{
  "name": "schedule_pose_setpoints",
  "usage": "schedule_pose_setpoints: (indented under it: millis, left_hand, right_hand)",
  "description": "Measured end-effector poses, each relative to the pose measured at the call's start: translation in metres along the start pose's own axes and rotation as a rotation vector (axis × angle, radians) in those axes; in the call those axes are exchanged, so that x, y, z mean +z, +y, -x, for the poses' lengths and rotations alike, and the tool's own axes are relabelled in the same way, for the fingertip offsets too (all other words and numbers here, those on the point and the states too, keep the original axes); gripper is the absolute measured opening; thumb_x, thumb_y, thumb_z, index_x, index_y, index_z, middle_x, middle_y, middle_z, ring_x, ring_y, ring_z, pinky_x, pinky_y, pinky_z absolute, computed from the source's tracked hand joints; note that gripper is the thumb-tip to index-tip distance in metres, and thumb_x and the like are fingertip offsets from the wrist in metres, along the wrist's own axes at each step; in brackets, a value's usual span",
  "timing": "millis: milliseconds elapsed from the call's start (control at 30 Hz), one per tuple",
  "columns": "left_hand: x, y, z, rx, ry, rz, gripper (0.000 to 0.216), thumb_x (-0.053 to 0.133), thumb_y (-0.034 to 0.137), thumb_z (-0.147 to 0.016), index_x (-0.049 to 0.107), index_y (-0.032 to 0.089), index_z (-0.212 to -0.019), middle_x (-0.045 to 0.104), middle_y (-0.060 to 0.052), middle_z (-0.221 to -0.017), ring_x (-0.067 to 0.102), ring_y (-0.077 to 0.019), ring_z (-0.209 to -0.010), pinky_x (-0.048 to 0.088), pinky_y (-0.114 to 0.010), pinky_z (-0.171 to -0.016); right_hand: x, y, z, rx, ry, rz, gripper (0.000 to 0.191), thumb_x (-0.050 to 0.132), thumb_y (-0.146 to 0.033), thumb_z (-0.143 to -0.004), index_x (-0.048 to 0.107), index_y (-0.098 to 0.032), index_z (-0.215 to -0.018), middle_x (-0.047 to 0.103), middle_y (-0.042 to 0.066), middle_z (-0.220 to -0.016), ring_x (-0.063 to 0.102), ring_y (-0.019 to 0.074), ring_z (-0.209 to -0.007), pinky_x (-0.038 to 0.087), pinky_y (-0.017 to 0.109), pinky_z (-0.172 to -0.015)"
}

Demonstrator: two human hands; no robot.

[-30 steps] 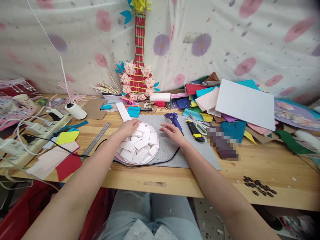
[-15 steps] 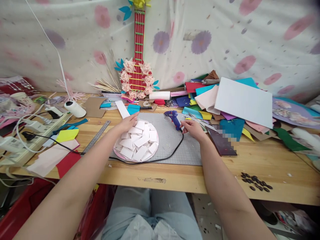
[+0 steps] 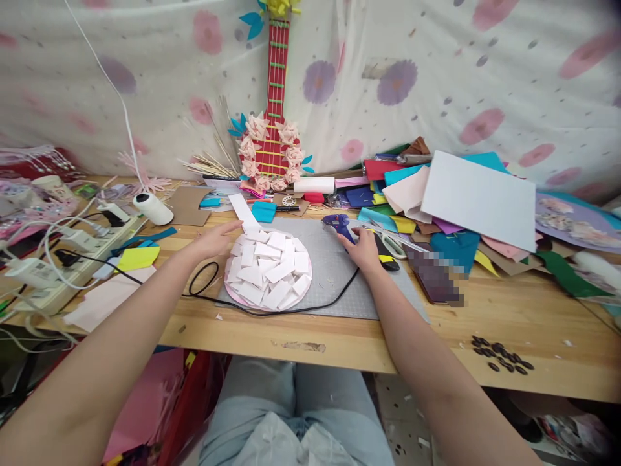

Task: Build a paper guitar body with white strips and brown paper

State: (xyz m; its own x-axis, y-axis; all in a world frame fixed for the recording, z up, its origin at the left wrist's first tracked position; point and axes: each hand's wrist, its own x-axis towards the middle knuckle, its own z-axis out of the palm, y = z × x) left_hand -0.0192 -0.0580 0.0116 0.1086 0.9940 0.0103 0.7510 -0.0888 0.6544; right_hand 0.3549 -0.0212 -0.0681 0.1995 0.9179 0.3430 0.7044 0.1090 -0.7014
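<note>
One glue gun (image 3: 336, 222), nozzle left, gripped by right hand (image 3: 363, 250) fingers; left hand (image 3: 216, 238) splayed.

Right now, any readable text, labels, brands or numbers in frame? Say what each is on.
No text reads legibly.
Phone: pixelated, unreadable.
Cutting mat: grid lines only, any numerals too small.
Glue gun by the right hand: no label readable.
Power strip: markings too small.
</note>
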Motion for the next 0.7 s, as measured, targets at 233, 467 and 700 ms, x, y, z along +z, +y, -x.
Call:
schedule_pose_setpoints:
  millis: [233,467,700]
  left_hand:
    - [-0.005,0.013,0.011,-0.016,-0.103,-0.061,0.065,0.051,0.018,-0.061,0.053,0.017,-0.127,0.051,-0.005,-0.134,0.047,-0.0228,-0.124,0.038,-0.033,-0.103]
    - [0.001,-0.006,0.007,-0.065,0.012,-0.236,0.064,0.044,0.012,-0.064,0.053,0.017,-0.127,0.051,-0.006,-0.134,0.044,-0.0217,-0.126,0.033,-0.033,-0.106]
    - [-0.005,-0.019,0.008,0.062,0.028,-0.448,0.072,0.045,0.005,-0.062,0.046,0.02,-0.133,0.044,-0.006,-0.14,0.04,-0.022,-0.129,0.032,-0.033,-0.107]
  right_hand:
    - [0.008,0.002,-0.003,-0.046,-0.062,0.122,0.049,0.05,-0.056,-0.077,0.06,-0.013,-0.097,0.059,0.017,-0.1,0.052,0.0287,-0.1,0.04,0.042,-0.088]
    - [0.004,-0.001,-0.002,-0.002,-0.137,0.073,0.041,0.044,-0.051,-0.081,0.06,-0.015,-0.09,0.065,0.014,-0.091,0.058,0.0272,-0.088,0.043,0.039,-0.079]
    - [-0.006,0.002,0.001,0.122,-0.082,-0.169,0.043,0.049,-0.053,-0.075,0.06,-0.018,-0.096,0.066,0.009,-0.088,0.059,0.0234,-0.08,0.045,0.034,-0.072]
